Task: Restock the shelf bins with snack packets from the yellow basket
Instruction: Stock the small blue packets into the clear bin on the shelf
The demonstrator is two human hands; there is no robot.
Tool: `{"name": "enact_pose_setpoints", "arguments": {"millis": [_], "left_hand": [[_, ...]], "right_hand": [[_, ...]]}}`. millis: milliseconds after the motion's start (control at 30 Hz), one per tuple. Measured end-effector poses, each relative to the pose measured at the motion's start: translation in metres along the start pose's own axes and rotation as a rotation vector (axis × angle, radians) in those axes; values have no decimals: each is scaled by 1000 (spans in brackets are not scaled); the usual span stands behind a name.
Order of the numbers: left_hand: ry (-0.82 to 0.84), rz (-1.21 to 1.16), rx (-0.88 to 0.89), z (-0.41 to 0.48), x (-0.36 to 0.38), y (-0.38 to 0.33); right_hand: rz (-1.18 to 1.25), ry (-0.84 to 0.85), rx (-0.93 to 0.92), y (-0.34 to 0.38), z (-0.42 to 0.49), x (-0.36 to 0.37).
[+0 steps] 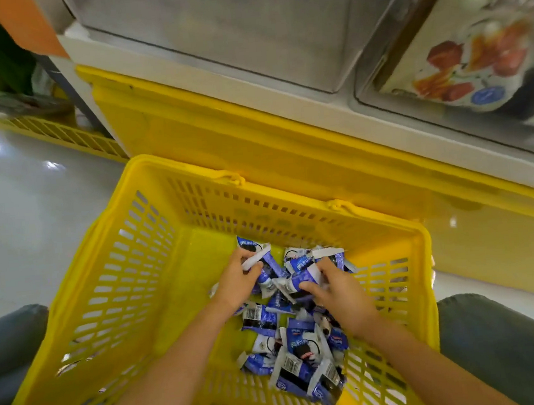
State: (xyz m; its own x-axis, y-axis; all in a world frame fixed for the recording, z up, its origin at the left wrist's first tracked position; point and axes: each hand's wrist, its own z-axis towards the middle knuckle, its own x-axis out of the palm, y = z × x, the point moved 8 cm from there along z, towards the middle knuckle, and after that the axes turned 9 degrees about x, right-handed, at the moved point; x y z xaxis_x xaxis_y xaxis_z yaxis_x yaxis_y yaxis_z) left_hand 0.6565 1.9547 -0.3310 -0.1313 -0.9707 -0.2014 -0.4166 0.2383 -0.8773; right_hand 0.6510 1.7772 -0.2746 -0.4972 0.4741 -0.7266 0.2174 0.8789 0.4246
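I'm in a shop, crouched at the foot of a display shelf (183,74). Clear plastic bins (244,33) sit in a row along its white front edge, one holding a bag (466,65) printed with fruit. Before me a yellow shopping basket (106,297) holds a heap of identical blue-and-white snack packets (292,355), and a second yellow basket (59,135) stands to the left on the glossy pale floor (19,224).

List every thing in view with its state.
yellow basket: on the floor, partly filled.
snack packets: heaped loose in the basket.
left hand: gripping a packet.
right hand: gripping packets.
left shelf bin: contents unclear.
right shelf bin: holds a fruit-printed pack.
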Motion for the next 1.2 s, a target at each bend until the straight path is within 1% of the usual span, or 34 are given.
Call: {"name": "enact_pose_setpoints", "arguments": {"millis": [133,167,233,300,400,467,533,633,667,733,767,833,900,1000,1067,1100,1133,1200], "left_hand": [[-77,-181,-61,-19,-18,-17],[-99,-258,-90,-27,-20,-23],[-117,-491,-157,-42,-15,-36],[-87,-698,-188,-54,-6,-51],[-28,-808,-155,-70,-4,-76],[-17,-787,-77,-76,-9,-90],[-40,-774,-9,-83,-18,-102],[-55,-758,77,-93,-31,-122],[-49,-730,106,-97,-35,-129],[-43,-628,165,-105,-45,-145],[-38,-554,198,-108,-51,-154],[-3,-420,273,-115,-60,-173],[33,-350,313,-123,-68,-190],[88,-335,303,-135,-77,-205],[74,-304,318,-141,-85,-212],[50,-291,338,-144,-90,-215],[25,-275,360,-146,-97,-219],[-10,-193,419,-151,-109,-230]], "right_hand": [[245,-272,-18,22,-17,-42],[277,-308,-41,30,-24,-48],[288,-305,-91,47,-37,-50],[231,-290,-211,65,-51,-47],[85,-228,-413,87,-72,-39],[64,-162,-501,98,-86,-37],[194,-151,-498,108,-99,-48],[489,-267,-361,115,-105,-77],[551,-256,-291,118,-103,-82],[631,-120,-178,125,-101,-83],[660,-47,-150,129,-101,-83],[680,21,-129,136,-104,-89],[718,16,-120,142,-110,-99],[915,-5,-115,149,-116,-114],[1056,-2,-122,151,-120,-124],[1084,16,-130,154,-123,-128],[1058,33,-141,157,-125,-131],[826,27,-173,165,-132,-136]]}}
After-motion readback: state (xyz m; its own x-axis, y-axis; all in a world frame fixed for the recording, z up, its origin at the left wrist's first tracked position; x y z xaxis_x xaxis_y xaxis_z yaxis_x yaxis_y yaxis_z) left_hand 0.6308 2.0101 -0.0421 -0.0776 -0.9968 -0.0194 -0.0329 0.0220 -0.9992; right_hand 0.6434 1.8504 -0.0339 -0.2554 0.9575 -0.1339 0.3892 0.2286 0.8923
